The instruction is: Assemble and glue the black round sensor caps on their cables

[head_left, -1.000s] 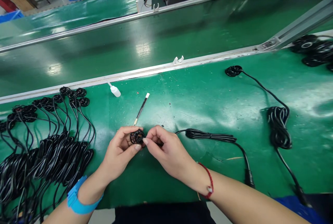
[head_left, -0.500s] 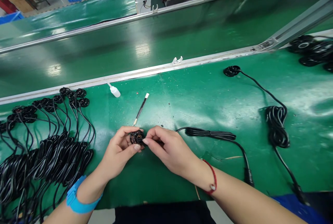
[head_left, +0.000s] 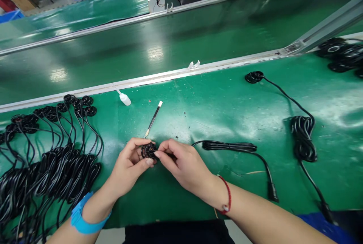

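Between thumb and fingers, my left hand (head_left: 131,166) grips a round black plastic housing (head_left: 148,150), its hollow side turned toward the right. My right hand (head_left: 181,162) is closed in a pinch on the black cable right at the housing, and its fingertips hide most of that spot. From behind this hand the cable runs out to a bundled coil (head_left: 229,145) and ends in a black connector (head_left: 272,192). Just beyond the housing lies a thin black tool with pale ends (head_left: 154,117).
On the left lie several corded housings with coiled cables (head_left: 65,172). A small white bottle (head_left: 124,99) is near the metal rail (head_left: 159,78). Another corded housing (head_left: 254,77) with its coil (head_left: 303,138) lies right, with more black parts (head_left: 340,53) at the far right.
The fingertips of my right hand have shifted slightly left at the housing, which has turned a little so its inside shows more. The view has moved slightly.
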Motion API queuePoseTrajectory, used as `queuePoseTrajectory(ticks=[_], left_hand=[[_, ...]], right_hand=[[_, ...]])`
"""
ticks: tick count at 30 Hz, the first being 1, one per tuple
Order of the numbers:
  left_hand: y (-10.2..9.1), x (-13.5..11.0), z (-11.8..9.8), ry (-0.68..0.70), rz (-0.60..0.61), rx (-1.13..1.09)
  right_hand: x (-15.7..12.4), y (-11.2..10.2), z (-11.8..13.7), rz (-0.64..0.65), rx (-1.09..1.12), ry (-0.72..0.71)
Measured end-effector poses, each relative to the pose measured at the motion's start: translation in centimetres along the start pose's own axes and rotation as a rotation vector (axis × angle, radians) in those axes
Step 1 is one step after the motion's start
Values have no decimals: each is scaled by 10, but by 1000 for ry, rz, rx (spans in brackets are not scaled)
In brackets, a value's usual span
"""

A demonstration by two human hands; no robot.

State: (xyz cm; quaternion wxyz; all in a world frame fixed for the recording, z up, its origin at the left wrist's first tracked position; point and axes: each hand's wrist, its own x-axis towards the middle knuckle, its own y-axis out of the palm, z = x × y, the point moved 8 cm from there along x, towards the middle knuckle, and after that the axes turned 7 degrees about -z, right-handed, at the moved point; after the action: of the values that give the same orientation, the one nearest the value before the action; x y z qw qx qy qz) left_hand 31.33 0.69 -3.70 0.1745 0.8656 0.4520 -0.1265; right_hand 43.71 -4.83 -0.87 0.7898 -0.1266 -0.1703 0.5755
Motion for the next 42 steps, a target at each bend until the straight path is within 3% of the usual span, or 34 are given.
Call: queuePoseTrajectory(ticks=[3, 6, 16, 20, 29, 42], left_hand=[[2, 0, 0, -6, 18, -32], [4, 0, 0, -2, 37, -50], [2, -3, -1, 98, 13, 28], [4, -2, -1, 73, 27, -3], [9, 2, 3, -29, 94, -137], [8, 1, 6, -57, 79, -100]], right_hand=[[-2, -3, 11, -33, -183, -205], [-4, -4, 16, -65, -271, -287], [-3, -6, 17, -110, -170, -128], [-3, -7, 16, -118, -117, -99], [-8, -6, 26, -124, -161, -283], [-7, -2, 31, -25, -296, -368]])
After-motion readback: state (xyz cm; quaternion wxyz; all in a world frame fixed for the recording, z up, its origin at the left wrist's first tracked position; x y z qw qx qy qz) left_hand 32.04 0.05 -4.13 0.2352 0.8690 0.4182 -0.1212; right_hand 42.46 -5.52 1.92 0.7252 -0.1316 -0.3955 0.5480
